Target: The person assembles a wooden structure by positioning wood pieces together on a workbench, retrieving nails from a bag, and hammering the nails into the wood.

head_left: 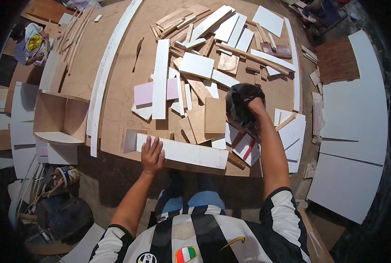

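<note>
The left hand [153, 154] is resting, spread, on a white board [189, 153]; the right hand [256, 106], fingers hidden, is reaching into a black bag [239, 104].

The place was a woodworking shop: offcuts [196, 65] of white board and bare timber lay heaped across a broad counter [124, 87], thin wooden strips [76, 39] sat bundled beside an open-fronted cabinet box [63, 115], and large white panels [353, 111] lay to the right.
</note>
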{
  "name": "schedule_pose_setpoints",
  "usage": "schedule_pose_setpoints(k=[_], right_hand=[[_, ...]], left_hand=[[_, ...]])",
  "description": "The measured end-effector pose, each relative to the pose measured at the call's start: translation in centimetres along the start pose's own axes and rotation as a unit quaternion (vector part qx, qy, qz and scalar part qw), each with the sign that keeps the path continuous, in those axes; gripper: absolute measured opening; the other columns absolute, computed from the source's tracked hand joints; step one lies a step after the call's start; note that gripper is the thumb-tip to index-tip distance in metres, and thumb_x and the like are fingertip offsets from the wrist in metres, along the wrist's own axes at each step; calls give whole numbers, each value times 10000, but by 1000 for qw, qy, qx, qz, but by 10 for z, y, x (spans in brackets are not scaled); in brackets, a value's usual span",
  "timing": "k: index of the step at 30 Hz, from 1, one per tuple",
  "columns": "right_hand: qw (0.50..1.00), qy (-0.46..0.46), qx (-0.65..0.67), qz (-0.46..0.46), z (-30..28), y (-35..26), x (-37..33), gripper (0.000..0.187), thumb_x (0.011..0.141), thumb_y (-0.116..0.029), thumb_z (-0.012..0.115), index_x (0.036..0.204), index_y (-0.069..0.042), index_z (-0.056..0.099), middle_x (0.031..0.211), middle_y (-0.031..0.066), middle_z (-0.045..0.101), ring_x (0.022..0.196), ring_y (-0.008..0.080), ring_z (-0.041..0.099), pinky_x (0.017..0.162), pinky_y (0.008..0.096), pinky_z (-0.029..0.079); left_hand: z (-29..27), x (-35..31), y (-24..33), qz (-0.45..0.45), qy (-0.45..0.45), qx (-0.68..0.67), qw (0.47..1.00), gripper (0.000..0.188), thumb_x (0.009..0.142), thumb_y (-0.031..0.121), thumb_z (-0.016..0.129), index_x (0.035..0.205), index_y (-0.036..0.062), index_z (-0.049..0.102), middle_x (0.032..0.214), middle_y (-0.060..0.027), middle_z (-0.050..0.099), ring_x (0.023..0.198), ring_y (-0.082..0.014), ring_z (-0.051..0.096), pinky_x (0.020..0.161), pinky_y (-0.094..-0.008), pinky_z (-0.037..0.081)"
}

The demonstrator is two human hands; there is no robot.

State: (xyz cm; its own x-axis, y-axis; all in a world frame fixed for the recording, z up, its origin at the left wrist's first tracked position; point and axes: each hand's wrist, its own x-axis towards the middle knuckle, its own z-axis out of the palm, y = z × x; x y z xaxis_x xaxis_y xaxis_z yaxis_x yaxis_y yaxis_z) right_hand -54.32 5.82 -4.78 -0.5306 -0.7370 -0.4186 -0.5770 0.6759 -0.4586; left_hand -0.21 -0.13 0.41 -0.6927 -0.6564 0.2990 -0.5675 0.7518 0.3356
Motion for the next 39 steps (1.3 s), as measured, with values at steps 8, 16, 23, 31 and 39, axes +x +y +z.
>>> schedule_pose_setpoints(k=[8, 16, 23, 31, 39], right_hand=[[907, -40, 418, 5, -36, -72, -122, 202, 949, -202, 706, 994, -6, 691, 901, 65, 681, 779, 144, 651, 711, 328, 554], [826, 8, 563, -21, 27, -154, -223, 271, 891, -42, 724, 1134, 68, 679, 946, 126, 712, 780, 193, 703, 757, 326, 598], [856, 72, 505, -89, 120, -215, -247, 155, 936, -57, 676, 1046, 37, 731, 860, 99, 728, 774, 155, 697, 713, 288, 588], [901, 160, 355, -194, 165, -243, -244, 88, 912, -58, 681, 960, 13, 702, 836, 125, 725, 744, 189, 698, 694, 314, 552], [909, 250, 196, -271, 173, -254, -227, 53, 897, -67, 653, 899, -15, 645, 817, 139, 662, 758, 309, 662, 676, 402, 509]], left_hand=[[5, -8, -8, 10, 24, 13, 1000, 435, 914, 251, 641, 1317, 89, 666, 1461, -115, 573, 1436, -393, 418, 1115, -521, 329], [2, 5, 2, -6, 37, -19, 999, 383, 908, 276, 669, 1248, 103, 699, 1460, -80, 571, 1449, -344, 401, 1111, -532, 347], [-2, 2, -3, 8, 39, -40, 998, 412, 924, 323, 668, 1274, 106, 688, 1465, -71, 569, 1451, -340, 396, 1102, -526, 357], [-19, 8, -6, 26, 27, -61, 997, 474, 900, 347, 720, 1306, 110, 666, 1449, -78, 580, 1401, -340, 446, 1078, -486, 395], [-22, 15, -27, 105, 12, -46, 993, 615, 796, 464, 771, 1318, 157, 660, 1447, -36, 577, 1370, -317, 467, 1092, -486, 400]])
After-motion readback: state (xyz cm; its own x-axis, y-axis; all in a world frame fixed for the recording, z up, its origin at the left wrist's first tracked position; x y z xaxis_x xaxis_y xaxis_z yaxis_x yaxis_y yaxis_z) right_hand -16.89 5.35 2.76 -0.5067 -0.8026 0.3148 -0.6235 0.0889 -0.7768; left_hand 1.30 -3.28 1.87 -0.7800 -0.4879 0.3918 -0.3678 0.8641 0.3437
